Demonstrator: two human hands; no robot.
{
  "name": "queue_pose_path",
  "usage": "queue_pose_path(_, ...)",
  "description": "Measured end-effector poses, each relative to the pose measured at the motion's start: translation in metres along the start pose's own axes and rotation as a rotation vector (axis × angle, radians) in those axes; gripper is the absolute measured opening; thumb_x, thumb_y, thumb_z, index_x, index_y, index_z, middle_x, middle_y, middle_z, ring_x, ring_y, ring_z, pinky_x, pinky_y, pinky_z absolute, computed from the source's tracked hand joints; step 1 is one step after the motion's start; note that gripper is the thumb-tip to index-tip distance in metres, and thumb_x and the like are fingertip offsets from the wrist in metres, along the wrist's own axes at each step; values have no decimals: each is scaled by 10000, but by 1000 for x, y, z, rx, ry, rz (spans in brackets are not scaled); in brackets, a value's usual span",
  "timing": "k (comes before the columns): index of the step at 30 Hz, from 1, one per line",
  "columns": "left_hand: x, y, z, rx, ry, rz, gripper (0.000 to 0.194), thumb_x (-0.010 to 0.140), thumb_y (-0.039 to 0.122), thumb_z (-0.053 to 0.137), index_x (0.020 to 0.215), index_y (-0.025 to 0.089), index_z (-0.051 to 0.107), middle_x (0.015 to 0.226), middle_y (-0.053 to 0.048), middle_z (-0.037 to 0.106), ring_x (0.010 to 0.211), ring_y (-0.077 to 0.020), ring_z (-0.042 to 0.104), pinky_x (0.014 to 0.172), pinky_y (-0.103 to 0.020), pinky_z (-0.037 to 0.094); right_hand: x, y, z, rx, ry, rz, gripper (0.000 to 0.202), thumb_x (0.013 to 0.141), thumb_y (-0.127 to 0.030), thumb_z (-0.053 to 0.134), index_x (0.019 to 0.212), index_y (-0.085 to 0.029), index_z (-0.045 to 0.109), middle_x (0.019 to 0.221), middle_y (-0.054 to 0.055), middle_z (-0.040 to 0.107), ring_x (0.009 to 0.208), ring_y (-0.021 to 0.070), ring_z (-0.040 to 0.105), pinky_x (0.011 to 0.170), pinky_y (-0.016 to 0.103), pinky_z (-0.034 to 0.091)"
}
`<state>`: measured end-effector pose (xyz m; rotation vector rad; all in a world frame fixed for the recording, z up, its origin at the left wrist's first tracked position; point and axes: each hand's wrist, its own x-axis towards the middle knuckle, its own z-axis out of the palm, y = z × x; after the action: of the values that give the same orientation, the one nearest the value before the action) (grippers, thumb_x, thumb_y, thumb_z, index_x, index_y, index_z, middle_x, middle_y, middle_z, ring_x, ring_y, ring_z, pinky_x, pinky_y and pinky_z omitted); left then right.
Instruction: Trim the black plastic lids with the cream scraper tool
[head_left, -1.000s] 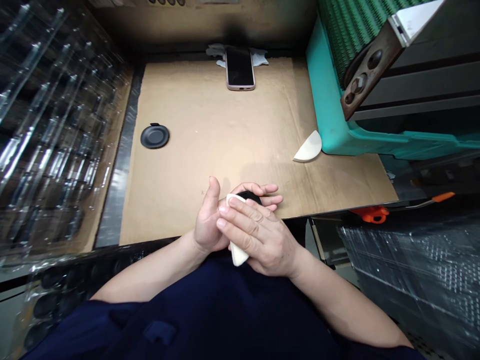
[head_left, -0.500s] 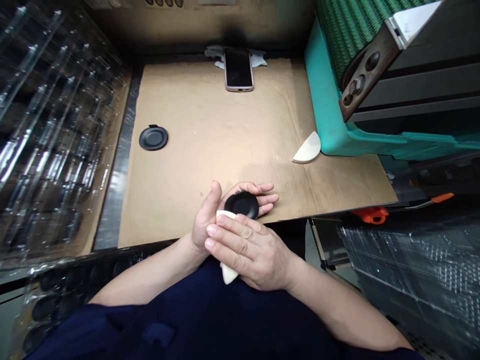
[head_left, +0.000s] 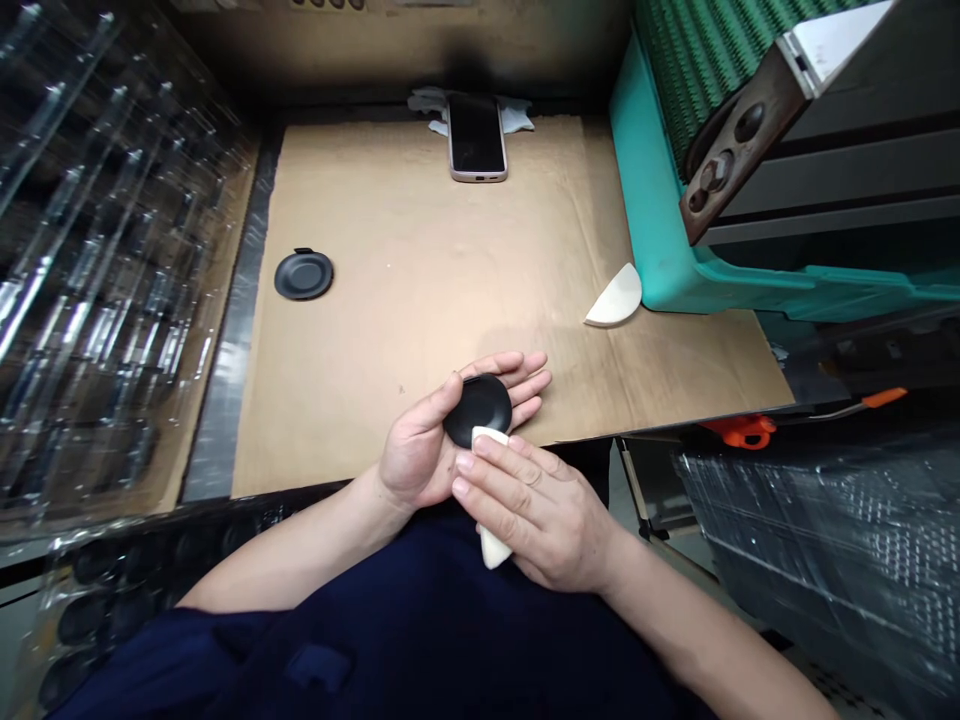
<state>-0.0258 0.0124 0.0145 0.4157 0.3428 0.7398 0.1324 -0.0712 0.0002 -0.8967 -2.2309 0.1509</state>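
Observation:
On the upturned palm of my left hand [head_left: 420, 450] lies a black round lid-like disc [head_left: 480, 408], its thumb resting at the disc's left edge and its fingers stretched beyond. My right hand [head_left: 536, 510] grips a cream-white sponge-like pad [head_left: 491, 548] under its fingers. The pad's upper end touches or overlaps the disc's lower edge; most of the pad is hidden by the fingers. A second black disc [head_left: 304, 275] with a small tab lies at the left of the cardboard [head_left: 412, 250]. Another cream half-round pad [head_left: 616, 297] rests at the right.
A phone [head_left: 478, 140] lies on white tissue at the back. Right of the cardboard stands a teal crate [head_left: 652, 230] with a green ridged sheet [head_left: 705, 60]. Clear plastic trays [head_left: 97, 250] are stacked left. An orange-handled tool [head_left: 742, 430] sits at lower right.
My right hand has shifted right with the pad, uncovering more of the disc. My left thumb has come down against the disc's edge.

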Motion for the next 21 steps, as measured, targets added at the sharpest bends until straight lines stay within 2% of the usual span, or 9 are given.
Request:
queue_pose_path(6, -2, -1, -1, -85, -45, -88, 509, 1040, 397, 402, 1374, 52, 571, 1551, -228, 462, 1491, -347, 380, 1266, -479, 251, -4, 12, -9, -100, 30, 77, 487, 941, -95, 435, 1419, -63, 522, 1469, 159, 572, 1483, 308, 390, 1176, 541, 452)
queue_pose_path(13, 0, -1, -1, -47, -50, -90, 538, 1030, 408, 439, 1418, 49, 540, 1564, -234, 439, 1484, -371, 383, 1269, -503, 229, -3, 5, -7, -113, 5, 8, 465, 919, -51, 424, 1357, -49, 581, 1419, 152, 620, 1470, 307, 410, 1172, 498, 470)
queue_pose_path(21, -3, -1, -2, -80, -45, -131, 530, 1042, 398, 408, 1423, 53, 538, 1536, -218, 484, 1491, -351, 377, 1269, -504, 229, -2, 11, -6, -157, 42, 75, 488, 924, -77, 443, 1401, -47, 541, 1461, 164, 578, 1488, 310, 379, 1185, 517, 450)
